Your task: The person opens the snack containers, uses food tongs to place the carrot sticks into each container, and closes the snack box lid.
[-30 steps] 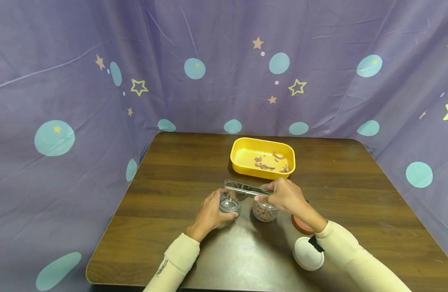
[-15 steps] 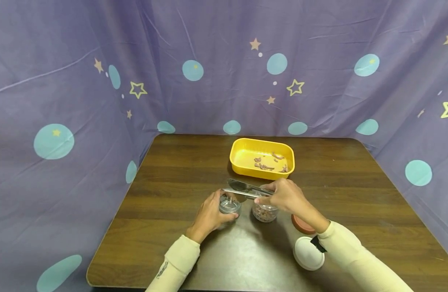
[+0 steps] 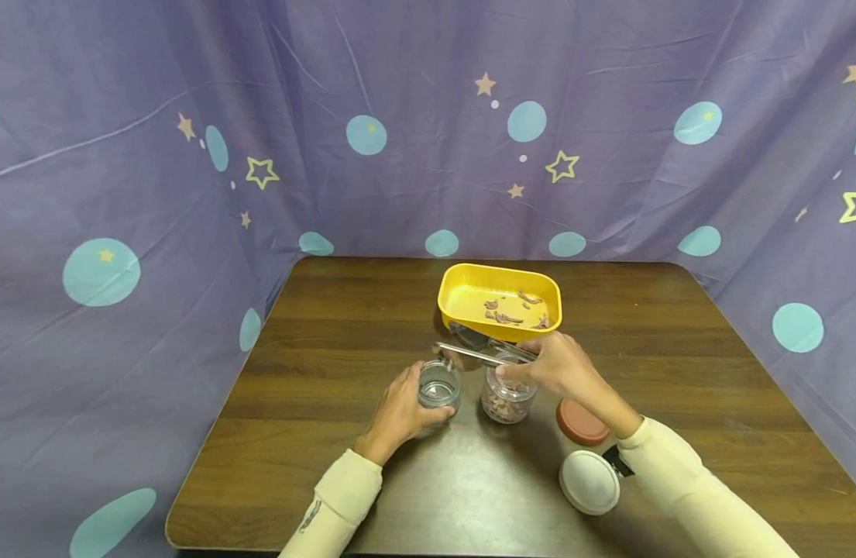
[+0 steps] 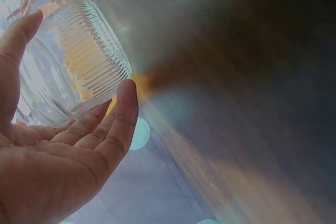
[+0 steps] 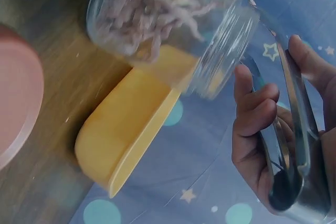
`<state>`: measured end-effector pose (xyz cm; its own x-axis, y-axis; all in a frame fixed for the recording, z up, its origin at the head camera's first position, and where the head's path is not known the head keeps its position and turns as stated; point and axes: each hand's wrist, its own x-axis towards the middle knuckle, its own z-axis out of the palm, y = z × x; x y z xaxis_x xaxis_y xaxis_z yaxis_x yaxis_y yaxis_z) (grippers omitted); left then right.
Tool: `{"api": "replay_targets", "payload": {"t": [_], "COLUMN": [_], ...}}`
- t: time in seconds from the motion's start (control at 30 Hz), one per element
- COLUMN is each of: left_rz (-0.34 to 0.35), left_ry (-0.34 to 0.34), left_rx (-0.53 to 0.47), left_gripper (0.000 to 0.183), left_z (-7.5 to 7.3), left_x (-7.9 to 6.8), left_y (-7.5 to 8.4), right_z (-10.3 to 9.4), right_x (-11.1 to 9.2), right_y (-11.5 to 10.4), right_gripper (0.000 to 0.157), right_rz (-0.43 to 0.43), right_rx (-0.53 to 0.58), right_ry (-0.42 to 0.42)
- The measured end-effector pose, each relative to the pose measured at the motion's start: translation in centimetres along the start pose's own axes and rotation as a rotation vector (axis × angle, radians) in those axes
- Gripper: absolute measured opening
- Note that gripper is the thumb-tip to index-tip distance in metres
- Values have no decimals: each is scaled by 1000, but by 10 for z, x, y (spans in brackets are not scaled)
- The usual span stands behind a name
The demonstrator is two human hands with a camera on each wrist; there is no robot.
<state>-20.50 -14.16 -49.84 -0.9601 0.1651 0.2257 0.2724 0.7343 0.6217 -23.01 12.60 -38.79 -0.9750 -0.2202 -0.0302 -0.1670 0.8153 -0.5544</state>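
Observation:
My left hand (image 3: 400, 407) grips a small ribbed glass jar (image 4: 86, 51) around its side; no contents show inside it. My right hand (image 3: 556, 364) holds metal tongs (image 5: 296, 108), their arms apart and their tips above and behind that jar in the head view. A few small dark bits, too small to make out, show by the tips. Just right of the glass jar stands a second clear jar (image 3: 506, 403), without a lid, holding pinkish-brown strips (image 5: 147, 9). The tongs pass over its mouth.
A yellow tray (image 3: 462, 325) with several brownish strips (image 3: 503, 317) stands behind the jars. To the right lie a reddish-brown lid (image 3: 581, 422) and a white lid (image 3: 589, 482). A patterned curtain hangs beyond the wooden table (image 3: 316, 372).
My right hand has moved the tongs up and slightly right, away from the glass jar's mouth. My left hand keeps its place on the jar.

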Motion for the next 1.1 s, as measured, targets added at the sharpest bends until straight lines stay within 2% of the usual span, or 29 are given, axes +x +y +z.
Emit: {"api": "replay_targets", "payload": {"t": [0.27, 0.43, 0.7, 0.73, 0.9, 1.1], "left_rz": [-15, -9, -8, -5, 3, -2], "left_ry": [-10, -3, -1, -1, 6, 4], "left_rx": [0, 4, -1, -2, -11, -5], "left_gripper": [96, 95, 95, 95, 95, 95], "left_z": [-1, 0, 2, 2, 1, 0], "left_x": [0, -1, -3, -3, -3, -3], "left_y": [1, 0, -1, -1, 0, -1], "right_z": [-19, -30, -35, -34, -30, -25], "right_x": [18, 32, 51, 54, 70, 86], "right_y": [29, 46, 65, 67, 73, 70], "right_gripper": [62, 59, 73, 71, 52, 62], "right_rz": [44, 108, 150, 154, 165, 183], "right_rx": [16, -19, -76, -83, -118, -204], "right_ry": [73, 110, 127, 131, 120, 57]}}
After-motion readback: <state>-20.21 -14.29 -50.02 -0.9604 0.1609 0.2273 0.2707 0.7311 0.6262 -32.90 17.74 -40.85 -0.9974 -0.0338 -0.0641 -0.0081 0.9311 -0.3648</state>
